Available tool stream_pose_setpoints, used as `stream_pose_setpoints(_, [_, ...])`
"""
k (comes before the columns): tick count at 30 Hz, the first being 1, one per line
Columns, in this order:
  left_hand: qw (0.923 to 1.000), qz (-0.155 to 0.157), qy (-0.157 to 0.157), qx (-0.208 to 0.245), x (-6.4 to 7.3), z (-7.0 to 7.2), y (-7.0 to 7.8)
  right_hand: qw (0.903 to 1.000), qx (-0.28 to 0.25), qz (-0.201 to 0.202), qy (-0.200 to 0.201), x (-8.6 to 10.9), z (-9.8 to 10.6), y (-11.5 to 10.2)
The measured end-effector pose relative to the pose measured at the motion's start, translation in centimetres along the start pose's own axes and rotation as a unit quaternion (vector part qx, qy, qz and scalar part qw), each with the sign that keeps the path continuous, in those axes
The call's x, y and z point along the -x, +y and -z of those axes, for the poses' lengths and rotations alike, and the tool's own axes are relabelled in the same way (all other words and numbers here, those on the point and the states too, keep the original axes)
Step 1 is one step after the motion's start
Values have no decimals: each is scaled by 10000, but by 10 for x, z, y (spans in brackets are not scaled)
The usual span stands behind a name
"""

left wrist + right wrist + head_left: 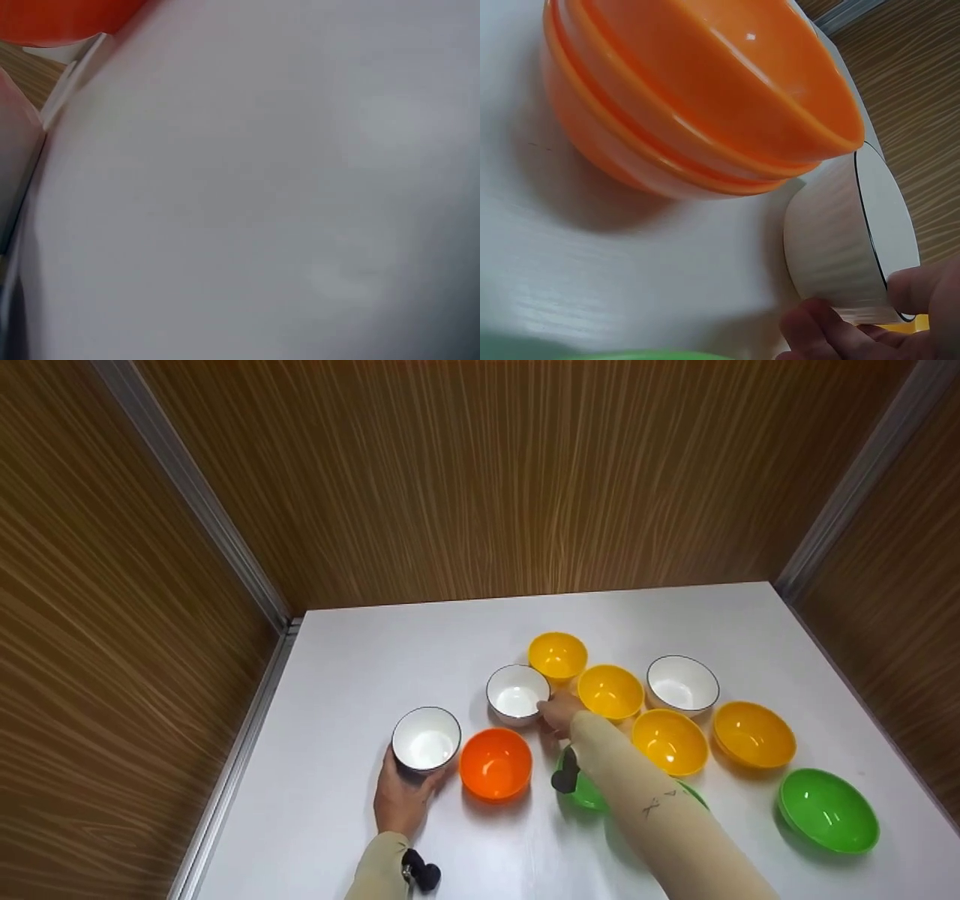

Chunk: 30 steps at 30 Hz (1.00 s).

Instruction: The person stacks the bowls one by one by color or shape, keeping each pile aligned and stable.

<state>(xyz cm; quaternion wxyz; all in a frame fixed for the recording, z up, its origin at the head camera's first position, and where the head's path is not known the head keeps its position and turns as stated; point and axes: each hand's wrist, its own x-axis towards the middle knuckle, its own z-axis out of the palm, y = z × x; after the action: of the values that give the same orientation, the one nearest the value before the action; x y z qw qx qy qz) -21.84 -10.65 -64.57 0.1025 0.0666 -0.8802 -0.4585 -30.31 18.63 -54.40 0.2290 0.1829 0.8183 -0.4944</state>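
My left hand holds a white bowl with a dark rim from its near side, with the thumb along its right. Farther back, my right hand pinches the edge of a second white bowl. In the right wrist view the thumb lies over that bowl's rim and the other fingers are against its outer wall. Nested orange bowls stand between the two hands, and the right wrist view shows their stacked rims. The left wrist view catches mostly tabletop.
Several yellow bowls spread behind and to the right of my right hand. A third white bowl stands at the back right. One green bowl sits far right; other green ones are partly under my right forearm. Wood-grain walls surround the table.
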Motion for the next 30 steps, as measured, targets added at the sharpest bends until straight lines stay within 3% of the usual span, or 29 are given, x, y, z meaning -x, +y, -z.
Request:
stream_pose_setpoints(10, [9999, 108, 51, 45, 2, -1, 3, 9999, -51, -163, 15, 0, 0, 0])
stream_pose_setpoints(20, [9994, -179, 240, -193, 1, 1, -2, 9996, 271, 110, -14, -2, -3, 0])
stream_pose_setpoints(30, [9994, -141, 301, -127, 3, -2, -2, 9993, 317, -92, 149, -4, 0, -1])
